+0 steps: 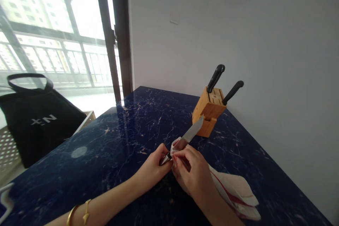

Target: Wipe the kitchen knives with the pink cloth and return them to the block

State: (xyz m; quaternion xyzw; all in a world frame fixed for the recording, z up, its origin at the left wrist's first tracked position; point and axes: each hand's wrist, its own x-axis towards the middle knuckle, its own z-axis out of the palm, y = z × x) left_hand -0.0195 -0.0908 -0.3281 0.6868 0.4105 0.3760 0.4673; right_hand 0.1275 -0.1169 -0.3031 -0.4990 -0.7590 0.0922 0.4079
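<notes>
A kitchen knife (194,128) is held over the table, its broad steel blade pointing up and away to the right. My left hand (155,164) is closed around its handle, most of which the fingers hide. With my right hand (194,167) I pinch a white cloth with red stripes (234,189) against the blade near the handle. Part of the cloth wraps over the blade there, while the rest trails under my right wrist onto the table. Beyond the blade tip stands a wooden knife block (209,109) holding two black-handled knives (216,77).
The dark blue marbled table (124,148) runs back to a grey-white wall (225,24). At the left, a black bag (39,123) stands by a perforated beige chair or basket (10,148). A white curved object (5,201) shows at the lower left edge.
</notes>
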